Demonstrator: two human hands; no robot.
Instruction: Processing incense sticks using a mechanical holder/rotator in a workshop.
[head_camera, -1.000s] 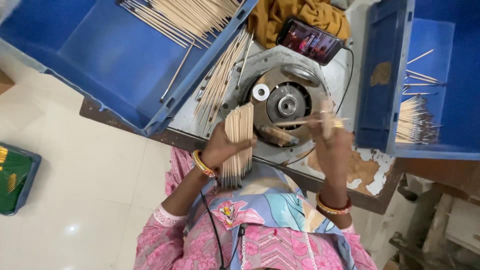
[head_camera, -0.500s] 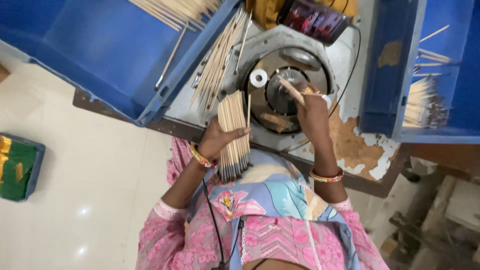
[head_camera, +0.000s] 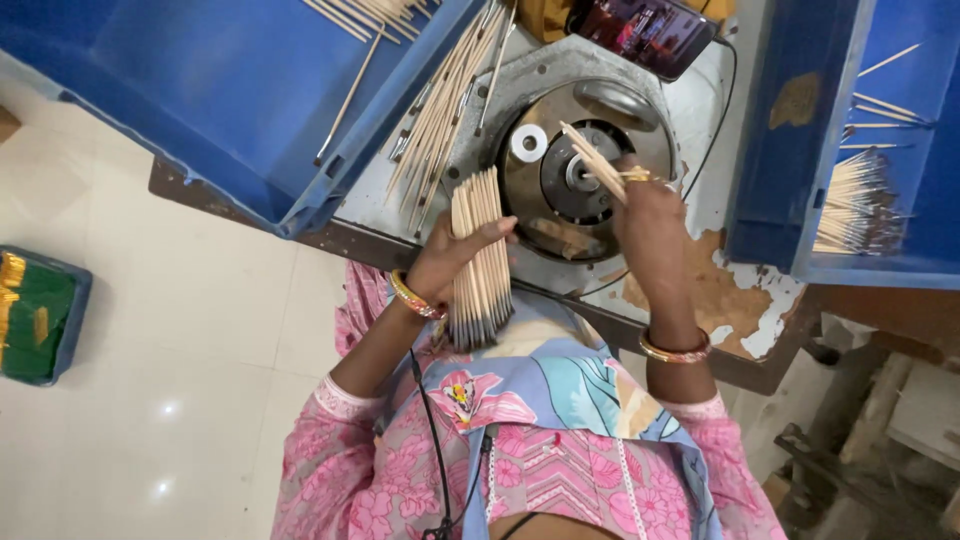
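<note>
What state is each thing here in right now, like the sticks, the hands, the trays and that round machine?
Left hand: shut on stick bundle, held upright.
Right hand: pinching a few sticks over the round machine.
Left tray: tilted, nearly bare.
Right tray: holds a stick pile.
Phone: screen lit.

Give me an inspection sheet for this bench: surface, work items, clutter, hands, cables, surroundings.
Surface: worn bench top, coating peeled off in patches.
Job's things: stick bundle; a few thin sticks held over the round metal machine.
Clutter: loose sticks beside the machine; phone at the back.
Grippers: left hand grips the stick bundle; right hand pinches the thin sticks.
Cables: black cable from the phone.
Surroundings: blue bins holding sticks on both sides; green box on the tiled floor.
</note>
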